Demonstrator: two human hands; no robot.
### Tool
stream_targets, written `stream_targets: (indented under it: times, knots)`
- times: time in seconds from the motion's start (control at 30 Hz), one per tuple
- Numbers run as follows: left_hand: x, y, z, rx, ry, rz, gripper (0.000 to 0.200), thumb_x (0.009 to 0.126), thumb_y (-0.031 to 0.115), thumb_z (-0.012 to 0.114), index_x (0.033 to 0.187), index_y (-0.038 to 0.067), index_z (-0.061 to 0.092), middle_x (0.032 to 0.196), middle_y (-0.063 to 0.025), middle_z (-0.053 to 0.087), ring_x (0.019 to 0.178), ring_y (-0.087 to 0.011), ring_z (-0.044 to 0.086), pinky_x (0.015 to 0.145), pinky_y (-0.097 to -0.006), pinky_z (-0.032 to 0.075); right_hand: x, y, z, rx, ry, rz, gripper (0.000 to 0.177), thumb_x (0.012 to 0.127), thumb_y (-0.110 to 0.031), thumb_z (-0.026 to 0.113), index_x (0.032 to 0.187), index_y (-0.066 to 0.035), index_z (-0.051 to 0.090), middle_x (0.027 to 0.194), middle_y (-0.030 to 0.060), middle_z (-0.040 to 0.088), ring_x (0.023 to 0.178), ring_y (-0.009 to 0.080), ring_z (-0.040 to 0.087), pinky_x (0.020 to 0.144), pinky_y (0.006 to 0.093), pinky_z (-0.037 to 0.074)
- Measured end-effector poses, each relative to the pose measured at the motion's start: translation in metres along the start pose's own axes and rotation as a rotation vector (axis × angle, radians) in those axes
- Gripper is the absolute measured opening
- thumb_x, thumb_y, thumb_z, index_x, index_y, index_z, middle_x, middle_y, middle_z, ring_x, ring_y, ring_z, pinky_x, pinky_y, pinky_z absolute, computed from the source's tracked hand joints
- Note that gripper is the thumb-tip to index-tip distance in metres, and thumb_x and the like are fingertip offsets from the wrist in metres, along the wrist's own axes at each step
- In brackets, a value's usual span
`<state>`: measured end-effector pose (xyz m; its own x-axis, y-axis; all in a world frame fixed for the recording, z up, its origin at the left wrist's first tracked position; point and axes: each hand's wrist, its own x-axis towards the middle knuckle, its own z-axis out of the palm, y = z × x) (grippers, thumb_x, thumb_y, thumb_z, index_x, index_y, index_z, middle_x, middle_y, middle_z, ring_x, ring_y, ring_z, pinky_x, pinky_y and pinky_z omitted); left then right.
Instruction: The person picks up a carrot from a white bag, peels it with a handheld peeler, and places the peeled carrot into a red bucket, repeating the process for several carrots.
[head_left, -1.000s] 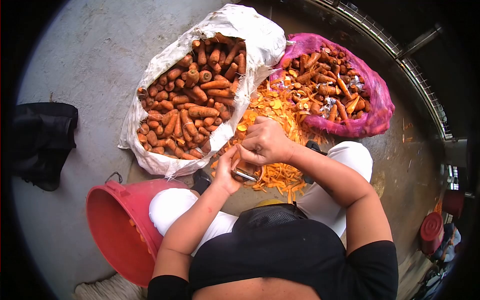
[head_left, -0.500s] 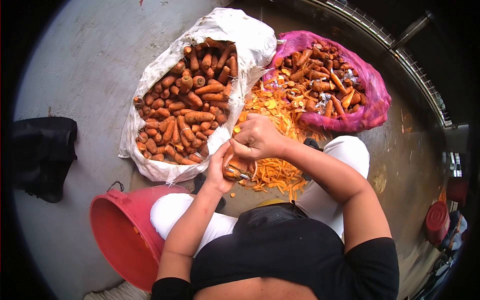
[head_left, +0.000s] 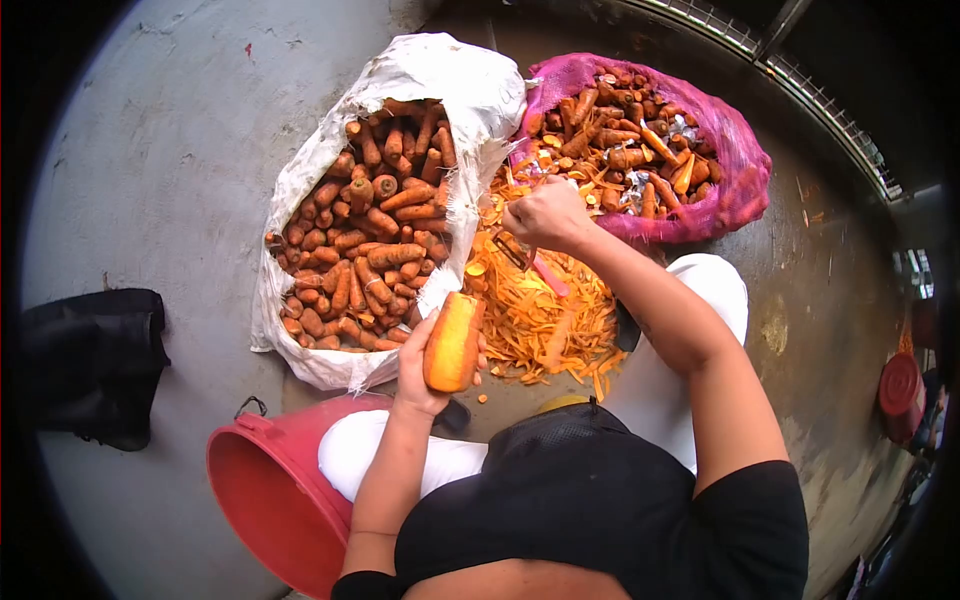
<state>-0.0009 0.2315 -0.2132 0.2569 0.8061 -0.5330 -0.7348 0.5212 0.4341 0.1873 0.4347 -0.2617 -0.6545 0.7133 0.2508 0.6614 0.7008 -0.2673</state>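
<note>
My left hand (head_left: 414,372) is wrapped round a thick carrot (head_left: 453,345), which stands nearly upright with a bright strip bared along its side and darker skin left at the edges. Ahead of it and to the right, my right hand (head_left: 547,215) is closed on a peeler (head_left: 512,250), its dark head sticking out below the fist, apart from the carrot. Under the peeler spreads a heap of orange peelings (head_left: 560,335). A smooth pink strip (head_left: 550,274) shows just beside the peeler's head.
A white sack (head_left: 290,205) full of unpeeled carrots lies open ahead on the left. Behind the peelings, a pink mesh sack (head_left: 742,165) holds more carrots and scraps. A red bucket (head_left: 285,440) lies tipped by my left knee. Black cloth (head_left: 95,360) is at far left.
My right hand has moved forward off the carrot with the peeler, out over the peelings. The carrot in my left hand now shows fully, turned more upright. The view has shifted slightly.
</note>
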Motion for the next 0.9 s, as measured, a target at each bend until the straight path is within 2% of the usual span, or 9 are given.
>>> stream_targets:
  times: [0.1,0.27,0.37,0.4,0.5,0.6,0.7,0.87,0.9]
  knots:
    - [0.007,0.001,-0.003,0.002,0.046,0.005,0.053,0.097,0.047,0.034,0.123,0.002,0.048,0.089,-0.0156,0.062,0.073,-0.0248,0.065,0.057,-0.0361,0.056,0.005,-0.013,-0.003,-0.026,0.043,0.036,0.041,0.086,-0.032,0.051,0.053,-0.011,0.061,0.048,0.0095,0.055,0.049,0.0278,0.057,0.061,0.0409,0.044]
    - [0.025,-0.006,-0.008,-0.035,0.172,0.026,0.048,0.096,0.044,0.046,0.12,0.003,0.049,0.09,-0.0137,0.062,0.078,-0.0258,0.066,0.068,-0.0402,0.058,0.022,-0.039,-0.029,0.44,-0.047,0.095,0.038,0.093,-0.036,0.049,0.07,-0.011,0.066,0.055,0.0104,0.057,0.053,0.0313,0.057,0.065,0.0419,0.043]
    - [0.036,-0.008,-0.017,-0.029,0.235,0.025,0.049,0.095,0.046,0.046,0.117,0.002,0.051,0.092,-0.0162,0.062,0.076,-0.0279,0.065,0.069,-0.0419,0.057,0.019,-0.056,-0.037,0.476,-0.006,-0.13,0.037,0.093,-0.034,0.052,0.067,-0.012,0.068,0.056,0.0079,0.057,0.056,0.0262,0.056,0.066,0.0372,0.039]
    - [0.038,-0.01,-0.024,-0.032,0.173,0.022,0.047,0.095,0.045,0.046,0.117,0.004,0.052,0.096,-0.014,0.062,0.082,-0.0269,0.065,0.072,-0.0424,0.056,0.015,-0.062,-0.036,0.451,0.088,-0.192,0.038,0.092,-0.033,0.053,0.063,-0.013,0.066,0.053,0.006,0.055,0.054,0.0247,0.053,0.065,0.0356,0.037]
    - [0.039,-0.011,-0.006,-0.047,0.291,0.089,0.044,0.094,0.043,0.047,0.118,0.006,0.052,0.101,-0.011,0.062,0.09,-0.0256,0.064,0.076,-0.0418,0.055,0.005,-0.074,-0.033,0.445,0.124,-0.33,0.033,0.086,-0.03,0.058,0.057,-0.015,0.063,0.049,0.0042,0.05,0.051,0.0228,0.05,0.061,0.0361,0.036]
    - [0.04,-0.01,-0.001,-0.118,0.278,0.032,0.042,0.094,0.041,0.047,0.119,0.008,0.052,0.106,-0.0087,0.061,0.095,-0.0239,0.062,0.08,-0.0411,0.053,-0.003,-0.08,-0.028,0.395,0.146,-0.424,0.032,0.08,-0.027,0.061,0.051,-0.015,0.057,0.046,0.0042,0.047,0.048,0.0223,0.048,0.056,0.0357,0.034]
    - [0.038,-0.01,0.002,-0.137,0.261,0.011,0.04,0.095,0.04,0.046,0.119,0.008,0.052,0.108,-0.0085,0.06,0.096,-0.0233,0.062,0.08,-0.0404,0.053,-0.008,-0.084,-0.026,0.466,0.187,-0.452,0.032,0.076,-0.025,0.062,0.047,-0.015,0.052,0.045,0.0041,0.045,0.046,0.0224,0.046,0.053,0.0355,0.033]
    - [0.036,-0.012,0.004,-0.147,0.247,0.017,0.04,0.096,0.04,0.044,0.118,0.008,0.052,0.108,-0.0091,0.06,0.097,-0.0231,0.061,0.082,-0.0407,0.052,-0.009,-0.083,-0.021,0.464,0.176,-0.47,0.031,0.076,-0.025,0.062,0.047,-0.016,0.053,0.044,0.0038,0.044,0.045,0.0223,0.046,0.053,0.0357,0.033]
    - [0.037,-0.013,0.005,-0.168,0.241,0.027,0.04,0.096,0.04,0.043,0.117,0.008,0.052,0.106,-0.0092,0.06,0.095,-0.0231,0.061,0.078,-0.0403,0.053,-0.009,-0.084,-0.021,0.471,0.179,-0.465,0.031,0.076,-0.025,0.062,0.047,-0.016,0.054,0.044,0.0037,0.044,0.044,0.0222,0.046,0.053,0.0357,0.033]
